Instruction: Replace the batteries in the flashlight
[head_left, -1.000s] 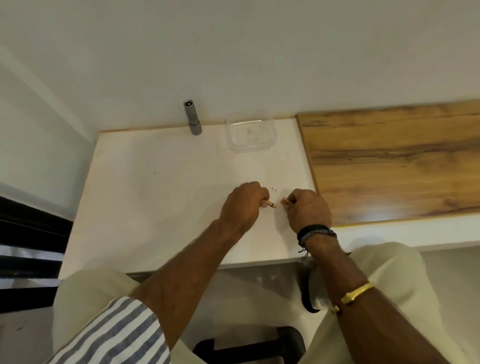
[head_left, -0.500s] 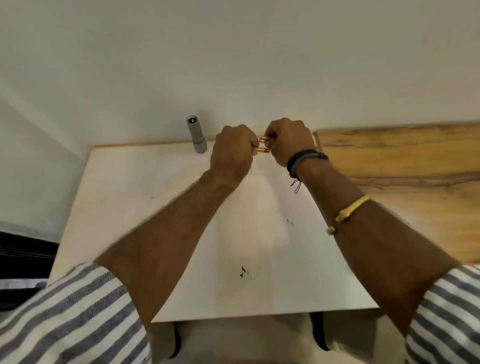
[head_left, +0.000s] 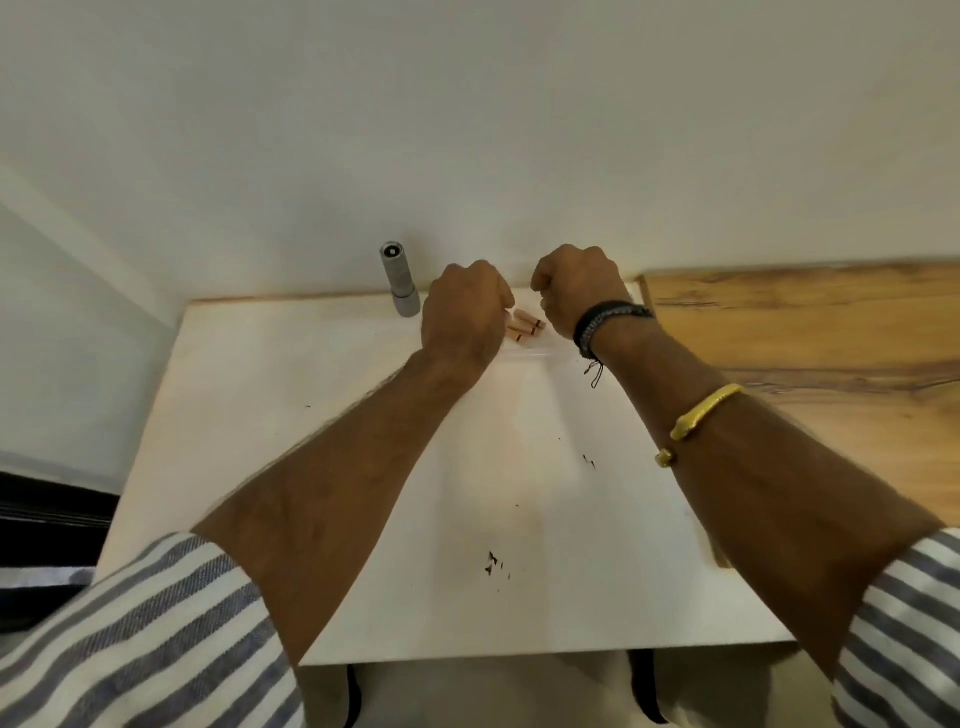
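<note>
A grey flashlight (head_left: 399, 278) stands upright at the back of the white table (head_left: 322, 467), against the wall. Just to its right, my left hand (head_left: 465, 319) hovers with its fingers curled under and hidden. Copper-coloured batteries (head_left: 525, 327) lie side by side in a clear plastic tray (head_left: 524, 355), their left ends tucked behind my left hand's fingers. Whether those fingers still hold them is hidden. My right hand (head_left: 576, 288) is a loose fist just right of the batteries, apart from them, with nothing visible in it.
A wooden countertop (head_left: 805, 332) adjoins the table on the right. The white wall rises right behind the flashlight and tray. Small dark specks (head_left: 492, 564) dot the table's near half. My legs are below the front edge.
Both hands reached from the table's near edge to the back, carrying the batteries. The batteries now lie in the clear tray, and my right hand has drawn off them.
</note>
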